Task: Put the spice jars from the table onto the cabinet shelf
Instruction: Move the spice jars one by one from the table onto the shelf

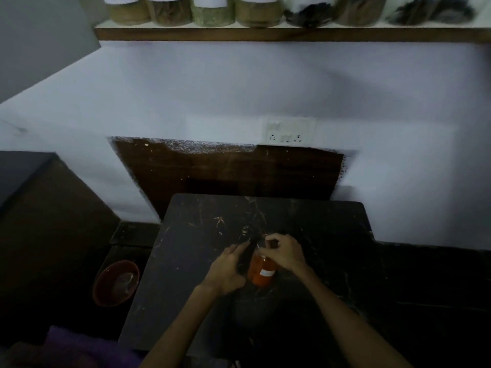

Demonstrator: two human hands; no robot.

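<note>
Both hands are closing on the last two spice jars on the dark table (318, 235): the left hand (225, 269) gripping a dark jar (245, 257), the right hand (284, 252) gripping the orange jar (261, 272). Seven jars (212, 11) are already lining the shelf (265, 34) above.

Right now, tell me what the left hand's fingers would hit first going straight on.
The left hand points up-right; its fingers would probably meet the dark jar beside the orange jar. Dim light hides contact.
</note>
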